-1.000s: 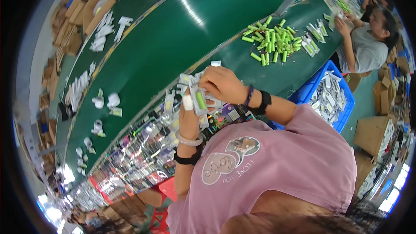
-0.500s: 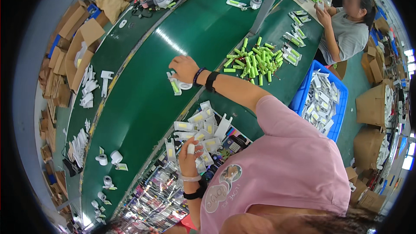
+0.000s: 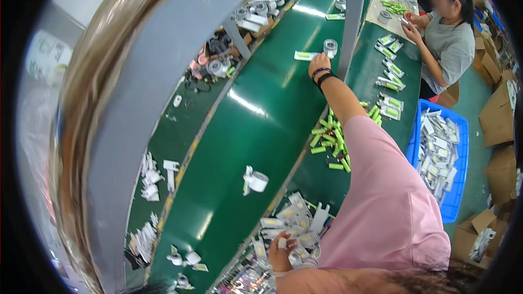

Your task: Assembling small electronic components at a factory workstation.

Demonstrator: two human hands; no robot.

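Note:
My right arm stretches far over the green conveyor belt. At its end my right hand (image 3: 320,65) has its fingers down at a round grey-and-white piece (image 3: 330,47) and a white shell with a green battery (image 3: 306,55). The fingertips are hidden, so a grip on either cannot be made out. My left hand (image 3: 280,256) stays low, beside a pile of white shells with yellow labels (image 3: 297,220); its fingers are apart and loosely bent, with a white cover on one digit. Green batteries (image 3: 332,141) are heaped beneath my right arm.
A grey post (image 3: 353,22) rises close beside my right hand. At the far right a co-worker (image 3: 449,38) handles a small white piece. A blue crate (image 3: 463,158) holds many white parts. Another white unit (image 3: 255,181) lies on the belt (image 3: 229,147). A large grey beam (image 3: 141,87) crosses the left.
My right hand has moved up and right along the belt, leaving a white unit behind it. The farther shell and round piece sit nearer. The whole view has shifted; my left hand remains by the pile.

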